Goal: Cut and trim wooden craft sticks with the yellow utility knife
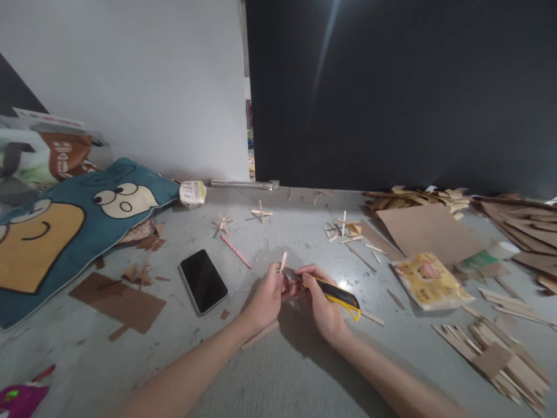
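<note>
My left hand (270, 293) is closed around a short wooden craft stick (284, 261), whose pale end pokes up above the thumb. A black and yellow utility knife (334, 292) is gripped in my right hand (324, 307), its blade pointing left and meeting the stick near the left fingertips. Whether the blade has cut into the wood is too small to tell. Under my left wrist lies a flat wooden strip (260, 335). Another stick (372, 318) rests on the table just right of the knife's handle.
Left of my hands lie a phone (203, 281), a pink pencil (235, 251) and brown cardboard (117, 302). Small stick crosses (261, 213) stand farther back. On the right are a yellow tissue packet (430, 280), a glue bottle (487, 257) and bundled sticks (494, 360).
</note>
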`<state>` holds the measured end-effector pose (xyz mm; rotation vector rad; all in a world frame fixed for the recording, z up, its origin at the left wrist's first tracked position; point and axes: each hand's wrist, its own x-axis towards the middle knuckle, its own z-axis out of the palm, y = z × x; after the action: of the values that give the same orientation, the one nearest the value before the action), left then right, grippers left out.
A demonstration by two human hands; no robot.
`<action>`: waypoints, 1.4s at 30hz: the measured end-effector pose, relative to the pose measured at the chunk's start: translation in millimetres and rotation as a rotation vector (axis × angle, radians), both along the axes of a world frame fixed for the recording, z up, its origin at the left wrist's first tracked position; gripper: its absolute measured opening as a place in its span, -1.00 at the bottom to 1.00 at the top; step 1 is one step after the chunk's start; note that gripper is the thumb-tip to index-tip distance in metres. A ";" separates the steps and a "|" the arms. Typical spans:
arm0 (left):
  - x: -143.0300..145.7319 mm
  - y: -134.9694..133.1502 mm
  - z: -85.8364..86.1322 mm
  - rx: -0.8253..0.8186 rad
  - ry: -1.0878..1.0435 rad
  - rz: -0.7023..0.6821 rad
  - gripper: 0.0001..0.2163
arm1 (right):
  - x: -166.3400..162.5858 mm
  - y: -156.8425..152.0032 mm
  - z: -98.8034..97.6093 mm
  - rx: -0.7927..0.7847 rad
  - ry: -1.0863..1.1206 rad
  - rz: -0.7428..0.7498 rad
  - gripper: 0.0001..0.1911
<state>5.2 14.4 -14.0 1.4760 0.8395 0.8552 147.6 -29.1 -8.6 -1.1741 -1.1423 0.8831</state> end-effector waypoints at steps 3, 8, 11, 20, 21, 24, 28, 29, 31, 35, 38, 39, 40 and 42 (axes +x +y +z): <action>0.8 -0.3 1.8 -0.023 -0.033 0.023 -0.57 | 13.7 0.7 6.2 0.289 -0.396 -0.070 -0.77; -0.8 -4.4 1.8 -0.007 -0.013 -0.027 -0.72 | 29.6 10.0 1.9 0.508 -0.826 0.026 -0.74; -2.6 -7.9 -0.6 -0.021 0.016 -0.062 -0.76 | 30.3 15.9 -3.8 0.454 -0.913 0.090 -0.62; -5.8 -9.6 -1.2 -0.029 0.078 -0.131 -0.64 | 29.5 17.2 -2.8 0.451 -0.921 0.069 -0.63; -5.8 -9.4 -1.9 -0.020 0.081 -0.130 -0.64 | 29.3 17.3 -3.2 0.455 -0.916 0.069 -0.64; -5.7 -9.2 -4.0 0.006 0.097 -0.118 -0.63 | 28.1 17.4 -4.9 0.449 -0.910 0.074 -0.66; -5.8 -8.6 -3.7 0.035 0.119 -0.119 -0.62 | 25.5 17.3 -5.7 0.437 -0.904 0.070 -0.73; -5.9 -8.3 -3.4 0.040 0.124 -0.123 -0.61 | 24.8 17.2 -5.5 0.432 -0.899 0.069 -0.75; -5.9 -7.4 -3.6 0.044 0.133 -0.128 -0.60 | 23.6 16.9 -5.0 0.412 -0.887 0.076 -0.79; -5.5 -5.8 -5.4 0.046 0.105 -0.144 -0.59 | 21.7 16.5 -4.3 0.374 -0.882 0.102 -0.82; -4.9 -6.4 -3.4 0.040 0.084 -0.133 -0.59 | 21.3 17.0 -4.8 0.364 -0.880 0.093 -0.84; -4.6 -7.0 -1.9 0.043 0.101 -0.118 -0.58 | 21.6 17.5 -5.1 0.360 -0.874 0.085 -0.85; -4.4 -7.7 -0.3 0.049 0.130 -0.101 -0.57 | 22.2 18.1 -5.3 0.355 -0.865 0.074 -0.86; -4.0 -9.2 2.3 0.066 0.204 -0.081 -0.54 | 24.0 19.8 -5.8 0.346 -0.840 0.037 -0.86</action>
<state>1.2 5.2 -11.7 1.6641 0.9023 0.6851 171.6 -9.3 -14.4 -1.2564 -1.9031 0.1632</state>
